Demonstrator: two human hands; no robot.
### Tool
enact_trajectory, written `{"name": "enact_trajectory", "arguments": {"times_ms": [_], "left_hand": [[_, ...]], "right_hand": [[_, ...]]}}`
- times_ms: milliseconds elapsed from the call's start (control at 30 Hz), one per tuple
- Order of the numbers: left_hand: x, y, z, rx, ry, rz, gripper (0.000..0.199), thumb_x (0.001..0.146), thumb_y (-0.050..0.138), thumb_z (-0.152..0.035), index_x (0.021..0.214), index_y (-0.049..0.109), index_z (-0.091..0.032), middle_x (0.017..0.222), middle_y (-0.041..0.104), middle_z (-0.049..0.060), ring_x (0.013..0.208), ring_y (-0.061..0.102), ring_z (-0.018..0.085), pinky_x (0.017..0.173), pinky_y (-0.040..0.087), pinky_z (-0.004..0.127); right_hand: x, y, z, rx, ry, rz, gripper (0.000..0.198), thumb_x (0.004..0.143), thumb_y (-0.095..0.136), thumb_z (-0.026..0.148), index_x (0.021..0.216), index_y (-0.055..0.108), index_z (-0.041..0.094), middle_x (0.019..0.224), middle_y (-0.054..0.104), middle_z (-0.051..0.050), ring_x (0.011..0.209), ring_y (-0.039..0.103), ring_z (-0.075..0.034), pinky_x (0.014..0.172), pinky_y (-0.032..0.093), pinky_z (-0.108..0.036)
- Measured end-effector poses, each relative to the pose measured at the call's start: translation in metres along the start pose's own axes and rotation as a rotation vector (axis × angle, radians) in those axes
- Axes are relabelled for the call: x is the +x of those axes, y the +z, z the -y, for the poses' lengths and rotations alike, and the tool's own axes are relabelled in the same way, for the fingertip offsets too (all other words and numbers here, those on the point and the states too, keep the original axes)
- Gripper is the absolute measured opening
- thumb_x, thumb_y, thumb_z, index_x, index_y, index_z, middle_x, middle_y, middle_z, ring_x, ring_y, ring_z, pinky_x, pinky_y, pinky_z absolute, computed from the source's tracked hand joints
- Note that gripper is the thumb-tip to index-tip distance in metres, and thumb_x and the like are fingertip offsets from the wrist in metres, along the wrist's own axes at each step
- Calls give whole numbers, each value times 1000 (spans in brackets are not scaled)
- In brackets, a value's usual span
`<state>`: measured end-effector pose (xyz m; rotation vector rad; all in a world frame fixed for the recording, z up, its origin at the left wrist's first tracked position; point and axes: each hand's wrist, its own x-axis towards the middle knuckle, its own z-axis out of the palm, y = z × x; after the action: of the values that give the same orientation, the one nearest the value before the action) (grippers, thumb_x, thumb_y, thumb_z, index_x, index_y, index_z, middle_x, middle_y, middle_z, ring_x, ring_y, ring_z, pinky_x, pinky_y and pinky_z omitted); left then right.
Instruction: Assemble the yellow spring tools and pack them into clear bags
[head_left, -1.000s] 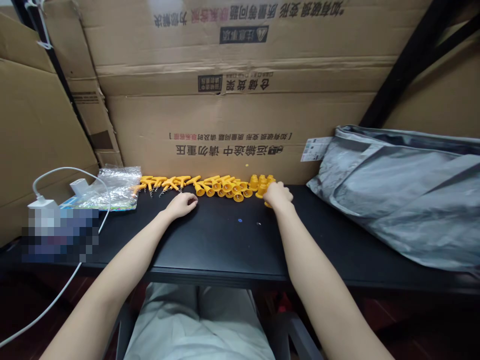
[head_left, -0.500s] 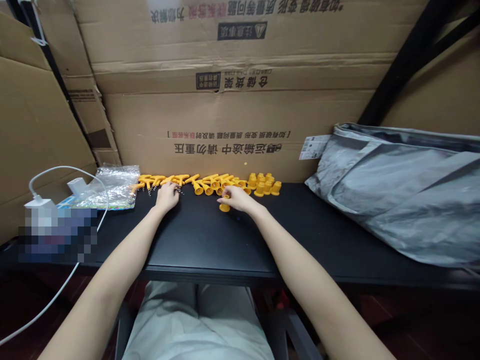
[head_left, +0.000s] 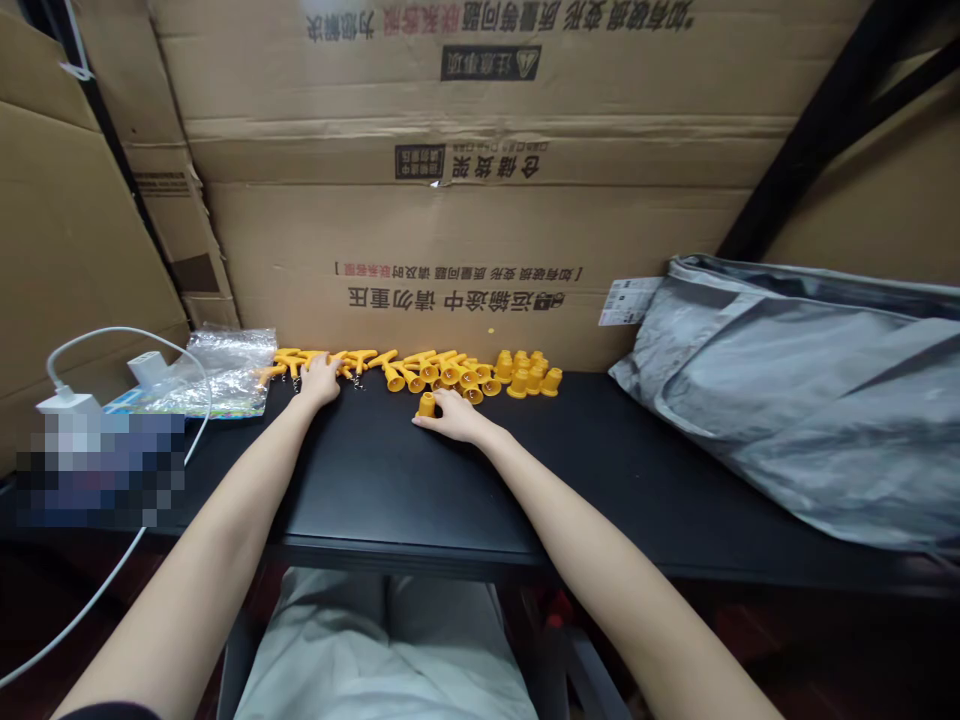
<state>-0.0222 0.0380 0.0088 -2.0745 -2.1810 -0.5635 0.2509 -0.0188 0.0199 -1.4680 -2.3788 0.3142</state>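
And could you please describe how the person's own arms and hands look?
The left hand and right hand are ungloved, and no watch or bracelet shows. Both forearms are bare. A dark, curved edge crosses the left arm at the picture's bottom, perhaps a sleeve. Any rings are too small to tell.

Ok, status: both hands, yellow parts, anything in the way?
Right hand gripping single yellow flared plastic cup, narrow end up. Left hand at yellow-handled metal spirals, grip unclear. Yellow handled cups just beyond right hand.
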Motion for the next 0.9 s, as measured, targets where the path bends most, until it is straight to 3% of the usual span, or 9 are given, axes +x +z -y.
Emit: {"name": "enact_trajectory", "arguments": {"times_ms": [200,433,567,667,767,900], "left_hand": [[14,-6,-6,95,2,69,45,77,43,-9,116,60,-24,121,56,17,122,47,33,104,23,63],[17,-18,-8,-22,-10,-146,32,82,46,-12,109,60,-23,116,54,14,112,54,29,104,28,53],[16,-24,-16,-361,-137,-288,23,82,53,-21,105,57,-22,111,57,9,109,56,24,98,40,41],[16,-29,-28,-769,-340,-345,27,83,55,-25,110,51,-19,102,59,6,89,62,15,82,49,28],[10,-37,-40,-1112,-495,-242,33,86,52,-23,118,45,-16,93,60,3,58,56,6,61,49,21],[-6,-40,-49,-1267,-478,-145,35,84,57,-23,117,47,-15,81,60,0,44,47,2,53,46,19]], "right_hand": [[-1,2,1,-11,-7,41,32,84,58,44,99,62,15,117,58,-15,114,52,-30,93,42,-40],[-1,0,1,-24,-33,59,31,86,56,43,98,62,14,114,59,-16,110,55,-28,92,43,-39],[-2,0,1,-23,-51,58,30,86,57,42,97,62,15,113,59,-16,109,55,-28,92,43,-39],[-1,0,1,-19,-46,57,28,85,58,41,95,62,15,111,60,-15,107,56,-27,91,43,-37],[-1,-1,2,-14,-39,63,29,86,57,41,97,61,14,112,59,-14,106,56,-26,90,43,-35],[-2,-2,3,-22,-38,70,32,86,57,42,100,61,13,113,59,-15,106,56,-25,90,43,-34]]}}
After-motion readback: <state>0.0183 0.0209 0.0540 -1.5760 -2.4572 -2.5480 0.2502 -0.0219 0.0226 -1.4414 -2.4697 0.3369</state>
